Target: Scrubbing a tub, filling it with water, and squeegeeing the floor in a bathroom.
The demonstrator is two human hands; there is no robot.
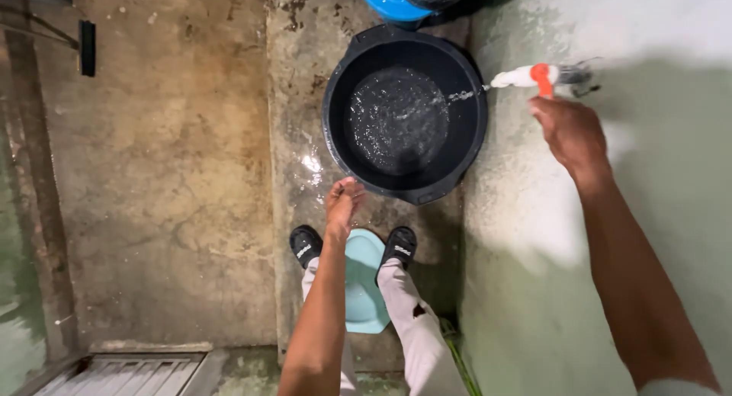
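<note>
A black basin (404, 114) sits on the wet concrete floor (168, 175) at twelve o'clock, water pouring into it from a wall tap (537, 77) at two o'clock. The right hand (568, 129) reaches just under the tap's orange handle. The left hand (343, 202) hangs, fingers loosely curled, just beside the basin's near rim, above a light-blue stool (364, 282) between two black sandals (351, 245).

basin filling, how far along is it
Done: the black basin sits under the wall tap and water covers its bottom. In hand: water is streaming in, the right hand at the tap's orange handle, the left hand near the rim. Left: most of the basin.
</note>
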